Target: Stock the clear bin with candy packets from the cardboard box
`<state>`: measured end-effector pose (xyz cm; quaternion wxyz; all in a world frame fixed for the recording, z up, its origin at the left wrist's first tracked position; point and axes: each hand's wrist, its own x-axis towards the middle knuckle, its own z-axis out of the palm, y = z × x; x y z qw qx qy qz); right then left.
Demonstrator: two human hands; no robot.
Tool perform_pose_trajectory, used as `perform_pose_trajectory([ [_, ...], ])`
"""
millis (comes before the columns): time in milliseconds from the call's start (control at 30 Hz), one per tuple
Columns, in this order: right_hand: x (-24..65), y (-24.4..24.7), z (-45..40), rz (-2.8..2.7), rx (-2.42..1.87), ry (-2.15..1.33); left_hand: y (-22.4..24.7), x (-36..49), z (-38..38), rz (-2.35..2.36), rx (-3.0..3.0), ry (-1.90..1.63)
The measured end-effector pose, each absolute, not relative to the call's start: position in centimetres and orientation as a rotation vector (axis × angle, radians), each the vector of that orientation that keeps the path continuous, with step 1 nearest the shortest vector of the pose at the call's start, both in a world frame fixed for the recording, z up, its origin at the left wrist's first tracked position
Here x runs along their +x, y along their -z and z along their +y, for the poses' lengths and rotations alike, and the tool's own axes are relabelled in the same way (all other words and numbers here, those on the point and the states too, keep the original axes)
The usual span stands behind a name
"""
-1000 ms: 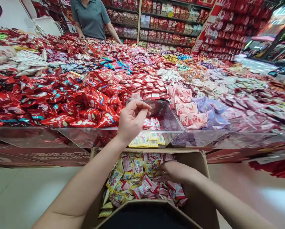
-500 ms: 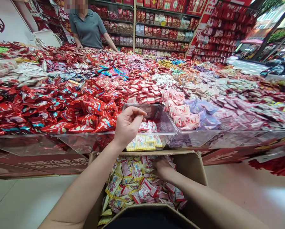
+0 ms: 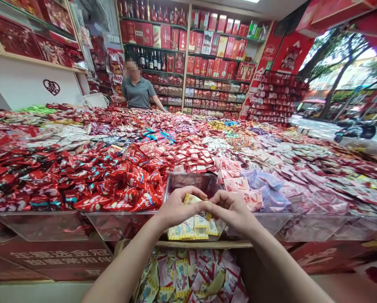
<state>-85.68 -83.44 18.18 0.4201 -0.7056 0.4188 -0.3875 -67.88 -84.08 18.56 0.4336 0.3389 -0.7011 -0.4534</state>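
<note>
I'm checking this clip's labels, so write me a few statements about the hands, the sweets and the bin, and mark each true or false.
1. Both hands meet over the clear plastic bin. True: the left hand and right hand come together above it.
2. The packet between the hands is blue. False: the yellow packet is yellow.
3. The bin is heaped to the brim. False: only a few yellow sweets lie at its front.
4. A cardboard box of sweets sits below the hands. True.
5. The red packets lie right of the bin. False: they lie to its left.
</note>
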Motion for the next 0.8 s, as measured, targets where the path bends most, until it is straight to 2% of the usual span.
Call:
perform_pose_trajectory([
  [267, -85.0, -16.0, -83.8, 0.934, -1.505, 1.145, -17.7, -68.9, -85.0, -1.389, 0.974, 1.166],
  [600, -84.6, -16.1, -84.0, 0.952, -1.446, 1.169, -17.3, -68.9, -85.4, -1.377, 0.942, 1.160],
  [667, -84.9, -16.4, -84.4, 0.999, -1.458, 1.199, -17.2, -69.2, -85.1, -1.368, 0.885, 1.073],
  [800, -85.3, -18.2, -87.1, 1.158, -1.680, 1.212, -16.9, -69.7, -84.7, -1.187, 0.673, 0.680],
])
